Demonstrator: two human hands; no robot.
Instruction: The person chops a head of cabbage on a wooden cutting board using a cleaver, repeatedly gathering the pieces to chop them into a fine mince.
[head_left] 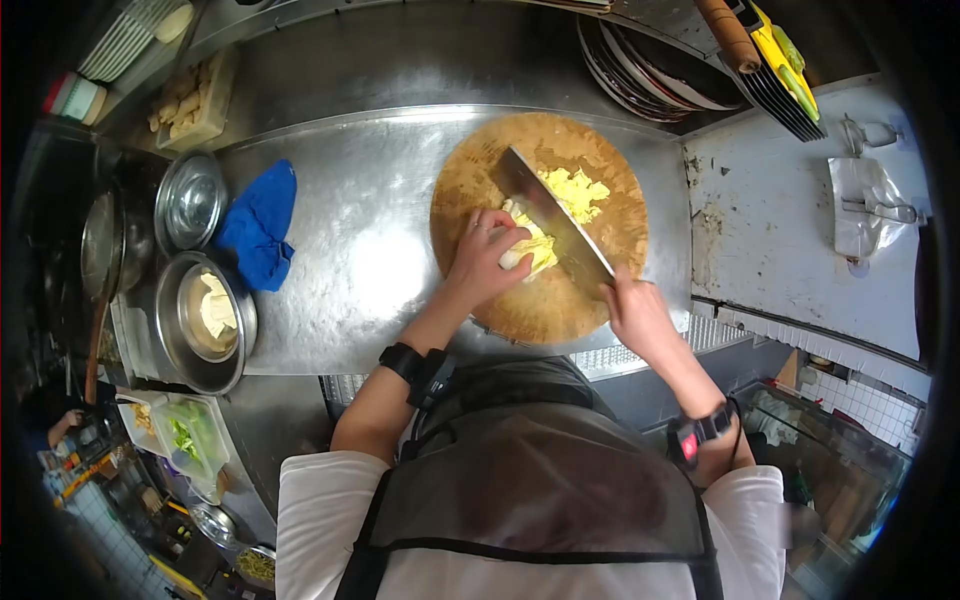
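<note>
On the round wooden chopping board (470, 165) lies a piece of pale yellow cabbage (538, 248). My left hand (488, 255) presses down on it with curled fingers. My right hand (638, 312) grips the handle of a cleaver (550, 212), its broad blade slanting up and left across the board. The blade runs right along the cabbage's right side, close to my left fingertips. Beyond the blade rests a small heap of chopped yellow cabbage (577, 192).
Left of the board are a blue cloth (262, 225), an empty-looking metal bowl (190, 200) and a steel bowl (247, 330) with pale leaves inside. Stacked plates (625, 75) stand behind the board. A knife rack (785, 85) hangs at upper right. Plastic tubs (205, 430) sit at lower left.
</note>
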